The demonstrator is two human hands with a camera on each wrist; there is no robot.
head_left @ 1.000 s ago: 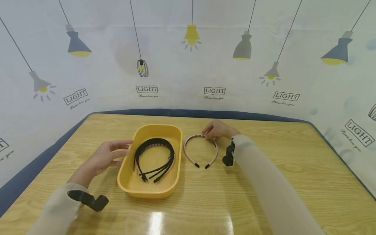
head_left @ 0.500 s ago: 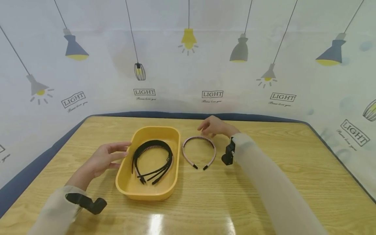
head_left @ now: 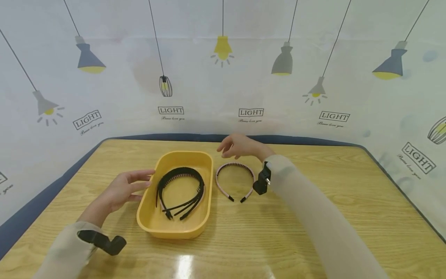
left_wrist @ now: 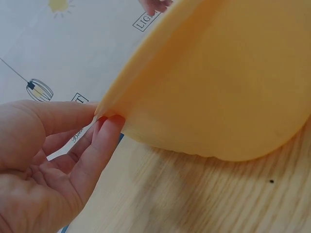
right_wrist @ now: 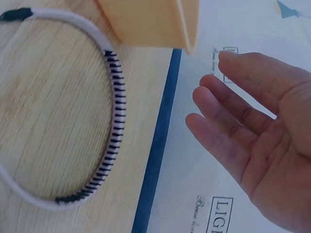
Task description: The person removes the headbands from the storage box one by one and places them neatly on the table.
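At the left side of a yellow plastic tub point(head_left: 174, 231), my left hand point(head_left: 120, 192) holds the rim with its fingertips. In the left wrist view one fingertip lies under the lip and another digit meets its edge. Several black headbands point(head_left: 184, 170) lie together inside the tub. To the tub's right, a pale pink headband point(head_left: 235, 164) wound with dark thread lies on the table, its black tips toward me. My right hand point(head_left: 240, 146) hovers just beyond its far curve, fingers loosely bent, holding nothing. The right wrist view shows the palm point(right_wrist: 279, 160) bare.
A wood-grain table point(head_left: 306, 217) carries everything. Behind it stands a pale wall covering point(head_left: 195, 116) printed with hanging lamps, with a dark blue band point(head_left: 299, 139) along the table's far edge. Black camera mounts point(head_left: 101, 240) sit on both sleeved wrists.
My right hand has let go of the pink headband, lifted away from it and shifted left toward the tub. The headband stays on the table; my left hand keeps its place at the tub.
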